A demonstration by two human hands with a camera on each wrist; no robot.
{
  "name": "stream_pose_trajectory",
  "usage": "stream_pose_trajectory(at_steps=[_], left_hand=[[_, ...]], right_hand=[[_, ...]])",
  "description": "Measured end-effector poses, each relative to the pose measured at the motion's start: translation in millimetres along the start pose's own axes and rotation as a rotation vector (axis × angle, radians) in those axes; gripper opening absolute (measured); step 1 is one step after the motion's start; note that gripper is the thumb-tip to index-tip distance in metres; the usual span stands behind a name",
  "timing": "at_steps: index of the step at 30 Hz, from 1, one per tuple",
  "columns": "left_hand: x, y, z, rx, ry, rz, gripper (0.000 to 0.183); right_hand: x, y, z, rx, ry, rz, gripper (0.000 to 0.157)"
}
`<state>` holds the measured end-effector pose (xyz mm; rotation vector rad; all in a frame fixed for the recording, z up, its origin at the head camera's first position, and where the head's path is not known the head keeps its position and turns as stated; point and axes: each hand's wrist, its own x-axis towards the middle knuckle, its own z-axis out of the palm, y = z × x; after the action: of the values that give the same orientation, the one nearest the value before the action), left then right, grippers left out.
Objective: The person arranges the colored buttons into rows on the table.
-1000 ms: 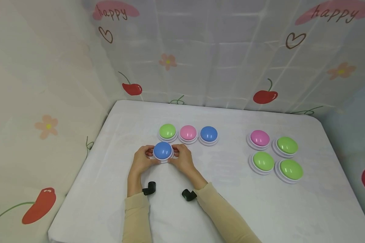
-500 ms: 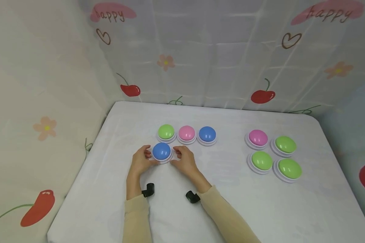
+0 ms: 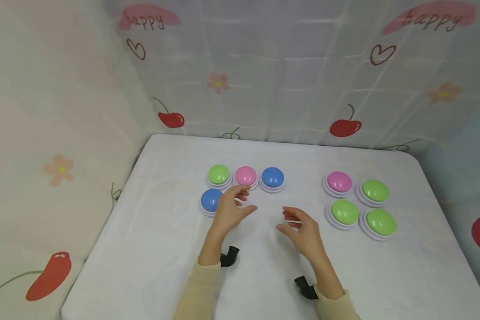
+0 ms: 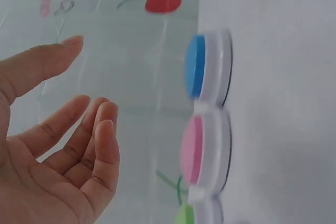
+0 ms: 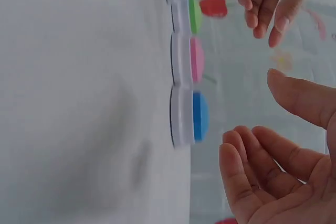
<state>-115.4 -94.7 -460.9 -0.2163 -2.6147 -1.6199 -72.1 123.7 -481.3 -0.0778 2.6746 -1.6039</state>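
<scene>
My left hand (image 3: 229, 212) hovers over the table with relaxed, slightly bent fingers and nothing in them. In the head view it overlaps the right side of a blue dome push button (image 3: 211, 200) with a white base. Behind that hand stands a row of three buttons: a green one (image 3: 218, 174), a pink one (image 3: 246, 176) and another blue one (image 3: 273, 177). To the right, my right hand (image 3: 304, 233) is also raised and holds nothing, its thumb apart from its fingers. The palms face each other across a gap.
Toward the right of the white table (image 3: 404, 275) sits a cluster of a magenta button (image 3: 339, 182) and several green buttons (image 3: 381, 222). A patterned curtain (image 3: 280, 102) hangs behind the table's far edge. Each wrist carries a black camera mount (image 3: 306, 288).
Both hands have let go of the front blue button and moved right, the right hand farther. That button stays on the table before the green one.
</scene>
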Motion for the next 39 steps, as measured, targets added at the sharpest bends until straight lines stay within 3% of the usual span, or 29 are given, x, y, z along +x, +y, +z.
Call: stream_pose_trajectory(at_steps=[5,9,13,18,23,32,39], left_hand=[[12.3,9.4,55.7,-0.109,-0.195,0.026,0.052],[22.9,12.3,95.6,-0.121,-0.276,0.038,0.053],[32.4,15.6,131.1,-0.074,-0.345,0.054,0.058],[41.0,21.3,165.9,-0.072,-0.396,0.041,0.066],[47.9,23.9,189.3,-0.080,-0.418,0.025,0.067],[55.9,26.6,211.2,0.070,-0.445,0.015,0.068],[56.8,28.5,215.9,0.197,-0.492,0.107,0.065]], right_hand=[[-17,26,-47.0,-0.086,0.272,0.172,0.048],[-26,42,-75.0,-0.125,0.436,0.295,0.050],[-30,54,-90.4,-0.153,0.504,0.370,0.053],[-30,63,-95.7,-0.146,0.494,0.450,0.060],[-25,74,-97.1,-0.111,0.451,0.525,0.065],[-17,84,-94.1,-0.110,0.468,0.455,0.062],[-16,86,-88.5,-0.085,0.539,0.421,0.061]])
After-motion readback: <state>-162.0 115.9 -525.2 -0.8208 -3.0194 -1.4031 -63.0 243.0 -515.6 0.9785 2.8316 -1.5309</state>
